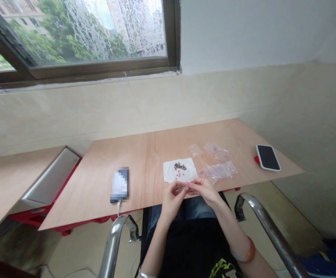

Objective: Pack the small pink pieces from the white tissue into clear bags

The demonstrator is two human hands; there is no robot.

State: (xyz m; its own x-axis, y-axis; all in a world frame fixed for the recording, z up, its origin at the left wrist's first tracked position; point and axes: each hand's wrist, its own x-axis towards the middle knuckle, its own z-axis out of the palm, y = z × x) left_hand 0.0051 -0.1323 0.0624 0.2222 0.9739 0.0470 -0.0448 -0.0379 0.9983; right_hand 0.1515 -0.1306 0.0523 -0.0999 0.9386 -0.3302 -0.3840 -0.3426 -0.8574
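Both hands are meeting at the plywood table's (144,162) near edge: the left hand (172,199) and right hand (205,191) are pinching something tiny between their fingertips, too small to identify. Just beyond the fingers, a square white cloth (170,173) is holding dark cylindrical beads (179,166) and small pink beads (178,175)

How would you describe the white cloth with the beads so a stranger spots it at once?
On the wooden table, just beyond the hands, lies a white cloth. Unlike the clear bags to its right, it is opaque and bears dark beads and pink ones.
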